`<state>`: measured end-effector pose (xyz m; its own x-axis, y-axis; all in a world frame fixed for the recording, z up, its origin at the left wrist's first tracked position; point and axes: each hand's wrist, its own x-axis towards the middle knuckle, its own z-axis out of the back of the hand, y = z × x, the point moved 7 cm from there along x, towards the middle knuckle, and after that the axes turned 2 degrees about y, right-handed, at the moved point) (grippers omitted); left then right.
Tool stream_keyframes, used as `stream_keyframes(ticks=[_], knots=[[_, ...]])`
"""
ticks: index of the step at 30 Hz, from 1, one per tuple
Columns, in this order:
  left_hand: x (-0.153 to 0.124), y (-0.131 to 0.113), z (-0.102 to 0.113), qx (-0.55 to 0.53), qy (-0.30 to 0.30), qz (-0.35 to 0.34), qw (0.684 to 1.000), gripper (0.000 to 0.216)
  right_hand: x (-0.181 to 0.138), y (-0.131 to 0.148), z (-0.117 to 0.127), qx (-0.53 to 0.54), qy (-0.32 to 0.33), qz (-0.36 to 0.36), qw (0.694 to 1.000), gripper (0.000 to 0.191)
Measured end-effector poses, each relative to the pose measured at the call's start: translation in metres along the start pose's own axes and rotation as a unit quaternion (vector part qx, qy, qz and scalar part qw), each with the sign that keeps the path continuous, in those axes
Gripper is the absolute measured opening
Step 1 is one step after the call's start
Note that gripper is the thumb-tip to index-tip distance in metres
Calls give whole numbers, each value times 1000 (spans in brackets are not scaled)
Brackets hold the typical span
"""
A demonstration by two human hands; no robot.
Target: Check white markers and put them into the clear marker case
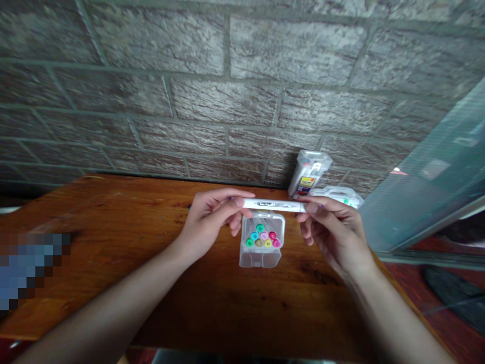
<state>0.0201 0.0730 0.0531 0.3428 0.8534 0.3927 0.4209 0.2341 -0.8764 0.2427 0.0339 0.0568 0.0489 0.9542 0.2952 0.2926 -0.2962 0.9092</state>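
Marker pinched at both ends beyond the open case

The white marker was level in the air, seen just past the far rim of the open case, its printed barrel running left to right. The left hand was clamped, thumb against fingers, on the end to the left of the case; the right hand was clamped likewise on the end to its right. The hands were apart, linked only by the barrel.

The marker looked light and stiff, probably smooth plastic that might roll or slide under dry fingertips but would hardly break. A thumb-and-finger pinch near each end seemed the sound hold, leaving the middle bare; whether the fingers sat on caps or barrel could not be told.

Inside the open case lay colored markers, round ends toward the person, its clear flap on the near side. Beyond the case to the right, a tall clear box and a handled clear case stood near the brick wall.
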Motion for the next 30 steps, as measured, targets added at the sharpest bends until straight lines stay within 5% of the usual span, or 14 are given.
stream_keyframes(ticks=[30], knots=[[-1,-6,-1,-56,-30,5,998,21,2,7,0,24,4,-3,1000,18]])
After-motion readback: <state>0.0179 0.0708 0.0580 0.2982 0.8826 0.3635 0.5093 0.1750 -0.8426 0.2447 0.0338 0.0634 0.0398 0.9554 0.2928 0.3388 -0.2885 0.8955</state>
